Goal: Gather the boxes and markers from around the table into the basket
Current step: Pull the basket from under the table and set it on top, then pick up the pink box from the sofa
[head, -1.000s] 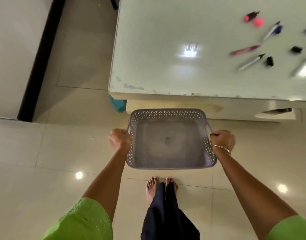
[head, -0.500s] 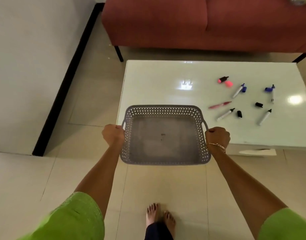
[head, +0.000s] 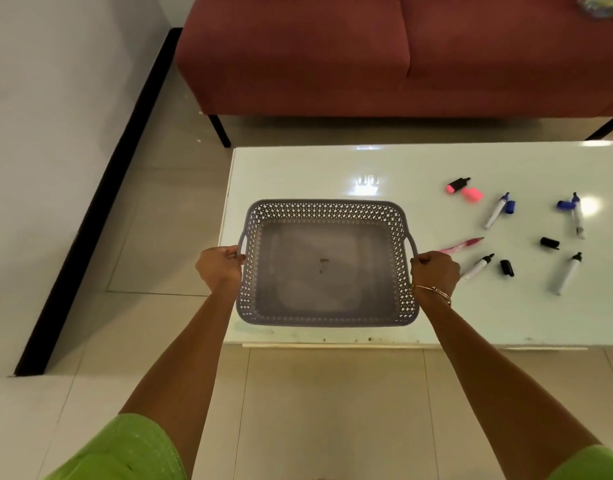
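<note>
I hold an empty grey perforated basket (head: 327, 209) over the near left part of the white table (head: 298, 168). My left hand (head: 220, 266) grips its left handle and my right hand (head: 434, 271) grips its right handle. Several uncapped markers lie to the right: a pink highlighter (head: 457, 185) with its cap (head: 473, 194), a blue-tipped marker (head: 495, 211), another blue marker (head: 576, 216), a pink pen (head: 466, 244), a black-tipped marker (head: 478, 266) and a second black-tipped marker (head: 568, 273). Loose black caps (head: 507, 267) lie among them. No boxes are visible.
A dark red sofa (head: 402, 53) stands behind the table, with a black leg (head: 219, 130) near the table's far left corner. A white wall with a black skirting (head: 100, 188) runs along the left. Beige floor tiles (head: 332, 410) lie under me.
The basket has risen from floor level below the table edge and moved forward over the tabletop. My view has tilted up, so the sofa and the whole table show.
</note>
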Demonstrator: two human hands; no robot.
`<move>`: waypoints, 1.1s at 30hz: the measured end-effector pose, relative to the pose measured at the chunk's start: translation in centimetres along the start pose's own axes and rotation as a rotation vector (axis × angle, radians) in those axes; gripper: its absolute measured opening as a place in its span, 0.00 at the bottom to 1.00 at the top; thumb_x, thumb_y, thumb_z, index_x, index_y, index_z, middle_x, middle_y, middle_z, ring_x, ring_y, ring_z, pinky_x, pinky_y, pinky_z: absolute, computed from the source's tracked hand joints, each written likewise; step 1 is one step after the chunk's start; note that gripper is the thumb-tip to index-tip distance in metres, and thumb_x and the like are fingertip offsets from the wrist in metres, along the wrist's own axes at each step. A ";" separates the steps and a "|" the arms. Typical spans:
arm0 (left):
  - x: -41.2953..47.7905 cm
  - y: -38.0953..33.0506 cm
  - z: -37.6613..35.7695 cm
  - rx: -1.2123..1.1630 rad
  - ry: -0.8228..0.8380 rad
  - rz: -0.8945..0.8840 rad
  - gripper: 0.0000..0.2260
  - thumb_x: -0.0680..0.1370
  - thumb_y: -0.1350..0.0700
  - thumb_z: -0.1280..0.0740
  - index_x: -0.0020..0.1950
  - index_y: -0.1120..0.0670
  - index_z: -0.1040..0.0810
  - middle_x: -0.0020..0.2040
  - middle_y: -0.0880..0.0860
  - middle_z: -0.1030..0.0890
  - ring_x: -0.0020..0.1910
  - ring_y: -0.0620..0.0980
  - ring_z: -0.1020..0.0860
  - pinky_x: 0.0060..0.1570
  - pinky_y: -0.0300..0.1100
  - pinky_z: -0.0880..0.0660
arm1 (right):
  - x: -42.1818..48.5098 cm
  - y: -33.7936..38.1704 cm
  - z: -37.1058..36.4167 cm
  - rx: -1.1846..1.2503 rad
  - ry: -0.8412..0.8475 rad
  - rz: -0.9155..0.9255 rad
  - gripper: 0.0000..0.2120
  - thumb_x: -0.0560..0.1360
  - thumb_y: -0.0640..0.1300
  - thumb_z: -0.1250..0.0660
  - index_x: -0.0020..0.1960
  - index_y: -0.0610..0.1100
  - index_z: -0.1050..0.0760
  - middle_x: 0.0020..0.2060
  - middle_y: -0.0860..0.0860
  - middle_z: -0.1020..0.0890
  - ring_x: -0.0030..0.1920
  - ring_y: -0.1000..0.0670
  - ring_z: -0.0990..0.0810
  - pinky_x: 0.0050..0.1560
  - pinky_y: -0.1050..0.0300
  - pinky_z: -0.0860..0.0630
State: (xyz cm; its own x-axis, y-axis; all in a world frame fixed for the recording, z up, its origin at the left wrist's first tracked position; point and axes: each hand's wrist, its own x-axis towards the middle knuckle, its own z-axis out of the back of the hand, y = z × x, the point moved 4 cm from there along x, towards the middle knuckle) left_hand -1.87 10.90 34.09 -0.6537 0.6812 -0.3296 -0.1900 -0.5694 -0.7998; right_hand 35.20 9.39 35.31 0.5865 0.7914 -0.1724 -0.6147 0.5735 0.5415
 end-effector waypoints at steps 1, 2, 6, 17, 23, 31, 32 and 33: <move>0.4 0.3 -0.3 -0.010 0.000 -0.001 0.08 0.68 0.72 0.29 0.46 0.65 0.18 0.42 0.64 0.16 0.41 0.61 0.17 0.48 0.54 0.20 | 0.2 0.1 -0.3 0.001 -0.003 0.000 0.09 0.72 0.37 0.35 0.49 0.37 0.19 0.46 0.38 0.16 0.49 0.37 0.20 0.51 0.52 0.25; 0.8 0.5 -0.6 -0.017 0.003 0.000 0.08 0.68 0.71 0.29 0.46 0.65 0.18 0.42 0.65 0.16 0.41 0.60 0.17 0.49 0.55 0.20 | 0.4 0.1 -0.5 0.001 -0.009 0.005 0.09 0.72 0.37 0.35 0.50 0.37 0.19 0.47 0.38 0.16 0.50 0.37 0.20 0.52 0.51 0.25; 1.7 1.2 -1.6 -0.036 0.008 0.009 0.08 0.69 0.72 0.30 0.47 0.66 0.19 0.43 0.66 0.17 0.36 0.55 0.19 0.48 0.53 0.20 | 1.3 0.3 -1.4 -0.021 -0.018 0.030 0.09 0.72 0.37 0.35 0.49 0.38 0.19 0.47 0.38 0.16 0.50 0.36 0.21 0.54 0.49 0.26; 1.6 1.0 -1.8 0.118 0.040 -0.093 0.10 0.72 0.67 0.30 0.53 0.64 0.19 0.49 0.63 0.17 0.43 0.57 0.18 0.56 0.53 0.22 | 1.9 0.0 -2.4 -0.033 -0.024 0.018 0.13 0.73 0.41 0.36 0.55 0.38 0.22 0.51 0.39 0.17 0.54 0.37 0.22 0.55 0.49 0.27; -2.8 -1.0 -3.2 0.908 0.272 -0.727 0.32 0.79 0.43 0.46 0.76 0.57 0.55 0.78 0.56 0.51 0.77 0.57 0.55 0.71 0.57 0.62 | -1.6 1.8 -3.4 -0.359 0.047 0.538 0.38 0.74 0.62 0.49 0.74 0.39 0.48 0.74 0.38 0.43 0.74 0.39 0.48 0.73 0.42 0.52; -6.8 -0.9 2.0 1.043 0.326 -0.772 0.34 0.78 0.37 0.51 0.75 0.52 0.63 0.78 0.53 0.59 0.76 0.54 0.61 0.69 0.61 0.65 | -10.6 7.8 -4.7 -0.564 0.280 0.898 0.40 0.73 0.68 0.57 0.75 0.43 0.55 0.75 0.38 0.51 0.75 0.38 0.55 0.73 0.36 0.55; -6.9 -0.7 3.3 1.047 0.320 -0.761 0.34 0.78 0.37 0.53 0.75 0.53 0.63 0.78 0.53 0.59 0.76 0.55 0.61 0.69 0.61 0.65 | -11.7 8.7 -4.8 -0.560 0.290 0.903 0.40 0.73 0.68 0.57 0.75 0.42 0.55 0.75 0.38 0.50 0.75 0.38 0.54 0.73 0.36 0.55; -6.8 -0.5 4.7 1.054 0.313 -0.758 0.34 0.77 0.37 0.55 0.75 0.53 0.63 0.78 0.54 0.59 0.76 0.55 0.60 0.69 0.61 0.65 | -12.9 9.8 -4.9 -0.556 0.301 0.913 0.40 0.73 0.68 0.58 0.75 0.42 0.54 0.75 0.38 0.50 0.74 0.37 0.54 0.73 0.36 0.55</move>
State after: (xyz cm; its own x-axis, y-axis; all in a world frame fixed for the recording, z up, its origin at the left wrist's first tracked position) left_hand -0.78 4.34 39.11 0.0321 0.9806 -0.1932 -0.9933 0.0099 -0.1147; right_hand 19.04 5.86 38.76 -0.3130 0.9408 -0.1304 -0.9456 -0.2958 0.1358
